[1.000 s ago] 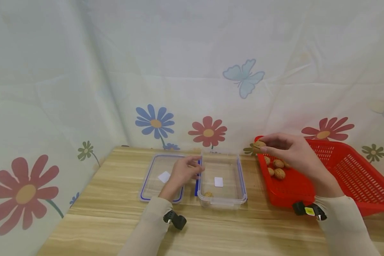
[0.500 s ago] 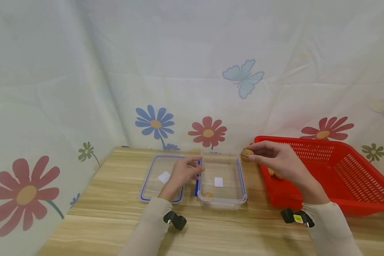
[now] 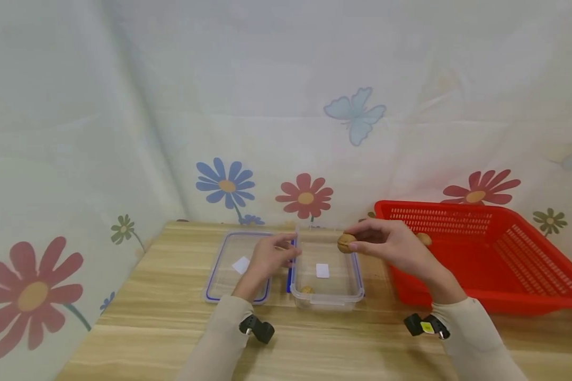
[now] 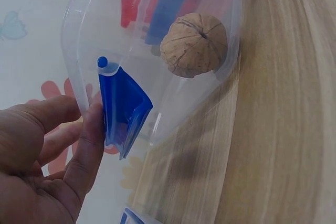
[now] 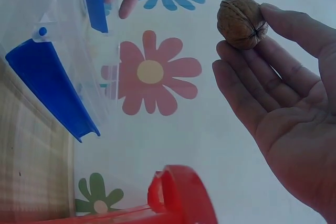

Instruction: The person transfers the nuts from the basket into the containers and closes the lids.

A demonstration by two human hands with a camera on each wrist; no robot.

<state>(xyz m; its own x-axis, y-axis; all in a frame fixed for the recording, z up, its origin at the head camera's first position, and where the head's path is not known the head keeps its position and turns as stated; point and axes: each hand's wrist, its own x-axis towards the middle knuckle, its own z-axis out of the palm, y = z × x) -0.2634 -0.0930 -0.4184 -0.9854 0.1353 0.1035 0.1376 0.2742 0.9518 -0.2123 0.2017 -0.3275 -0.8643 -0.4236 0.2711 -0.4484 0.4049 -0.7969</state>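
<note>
R hand (image 3: 391, 246), centre-right of head frame, pinches a round brown walnut (image 3: 346, 243) w/ thumb + fingers (image 5: 273, 74), other fingers fairly straight; nut hangs over the far right rim of the clear rectangular plastic container w/ blue clips (image 3: 327, 296), prob. positioned above the opening. L hand (image 3: 267, 257) rests fingers (image 4: 86, 150) on the container's left blue clip (image 4: 123, 106), loosely curled, seemingly steadying it. One walnut already inside (image 4: 194, 44), near front wall. Clear lid (image 3: 235, 264) lies left on wood counter (image 3: 314, 344); red perforated basket (image 3: 481, 264) at right.
</note>
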